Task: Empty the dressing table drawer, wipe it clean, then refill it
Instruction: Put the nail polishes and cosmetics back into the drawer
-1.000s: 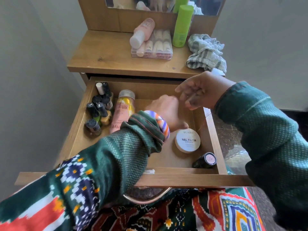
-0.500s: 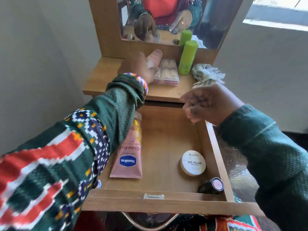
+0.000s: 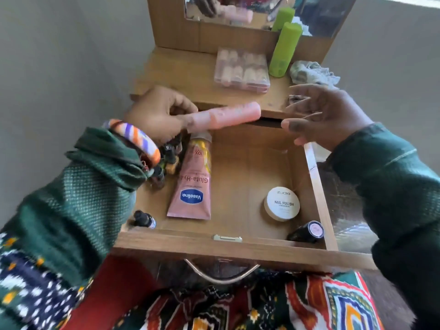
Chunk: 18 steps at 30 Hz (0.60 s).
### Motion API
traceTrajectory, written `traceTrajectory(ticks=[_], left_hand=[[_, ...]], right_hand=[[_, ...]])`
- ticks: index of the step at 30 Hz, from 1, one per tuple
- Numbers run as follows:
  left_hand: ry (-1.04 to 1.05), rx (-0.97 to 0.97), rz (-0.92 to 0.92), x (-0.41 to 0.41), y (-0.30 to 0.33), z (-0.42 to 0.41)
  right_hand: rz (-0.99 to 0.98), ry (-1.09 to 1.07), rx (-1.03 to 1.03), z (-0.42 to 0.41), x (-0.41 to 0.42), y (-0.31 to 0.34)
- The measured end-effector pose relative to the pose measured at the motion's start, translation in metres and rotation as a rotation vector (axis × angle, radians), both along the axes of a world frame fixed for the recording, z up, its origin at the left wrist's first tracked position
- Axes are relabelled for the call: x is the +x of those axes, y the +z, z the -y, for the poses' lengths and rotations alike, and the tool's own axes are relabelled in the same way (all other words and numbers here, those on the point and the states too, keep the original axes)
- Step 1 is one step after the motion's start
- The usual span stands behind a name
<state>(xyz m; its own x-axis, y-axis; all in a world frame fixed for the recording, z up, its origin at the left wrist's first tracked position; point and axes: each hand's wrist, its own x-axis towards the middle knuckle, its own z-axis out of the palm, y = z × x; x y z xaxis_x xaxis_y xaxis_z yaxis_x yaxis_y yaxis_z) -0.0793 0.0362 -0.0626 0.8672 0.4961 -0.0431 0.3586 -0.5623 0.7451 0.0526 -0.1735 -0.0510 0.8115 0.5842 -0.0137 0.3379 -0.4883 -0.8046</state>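
Note:
The wooden drawer (image 3: pixel 320 198) stands pulled out below the dressing table top (image 3: pixel 181 75). My left hand (image 3: pixel 157 113) grips a pink bottle (image 3: pixel 228 114) held level over the drawer's back edge. My right hand (image 3: pixel 326 113) hovers with spread fingers just right of the bottle's free end, holding nothing. Inside the drawer lie a pink Vaseline tube (image 3: pixel 194 184), a round white nail polish remover tub (image 3: pixel 282 203), a dark bottle with a pink cap (image 3: pixel 307 231), and several small nail polish bottles (image 3: pixel 166 160) partly hidden by my left sleeve.
On the table top sit a clear box of pale items (image 3: pixel 241 67), a green bottle (image 3: pixel 284 50) and a crumpled checked cloth (image 3: pixel 312 72). A mirror (image 3: pixel 238 10) stands behind. A small dark bottle (image 3: pixel 144 219) lies at the drawer's front left. Grey walls flank both sides.
My left hand went from the drawer up to the table top, took the pink bottle off the clear box and brought it back over the drawer. My right hand's fingers opened.

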Motion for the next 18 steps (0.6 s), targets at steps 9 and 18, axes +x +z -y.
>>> traceTrajectory(ticks=[9, 18], left_hand=[[-0.337, 0.157, -0.404, -0.025, -0.053, 0.054], [-0.561, 0.345, -0.521, -0.01, -0.058, 0.076]], right_hand=[[-0.003, 0.043, -0.105, 0.015, -0.001, -0.019], [0.105, 0.131, -0.194, 0.013, -0.013, -0.027]])
